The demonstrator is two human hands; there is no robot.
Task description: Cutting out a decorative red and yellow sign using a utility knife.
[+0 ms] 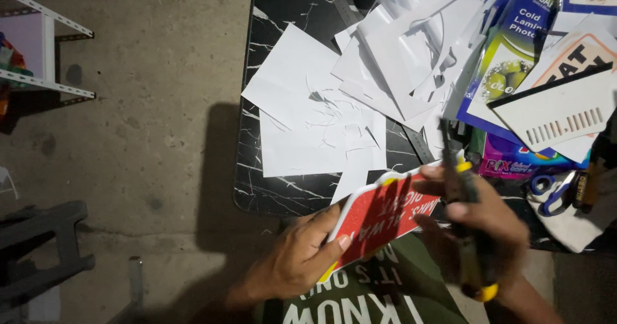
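**Red sign held at the surface's near edge**

The left hand (299,256) pinches the red printed sign (379,216) by its lower end. The right hand (479,224) is closed around yellow-handled scissors (466,215) at the sign's other end. Beyond, cut white paper sheets (334,105) cover the black marbled surface (276,9).

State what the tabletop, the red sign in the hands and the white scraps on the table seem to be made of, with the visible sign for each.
Tabletop: looks like black marble or a marble-print laminate; white veins, slight sheen.
Red sign: probably a glossy printed sheet on stiff white backing; it keeps flat and shows a white edge in the left hand.
White scraps: thin paper or sticker backing; cut outlines, curled strips.
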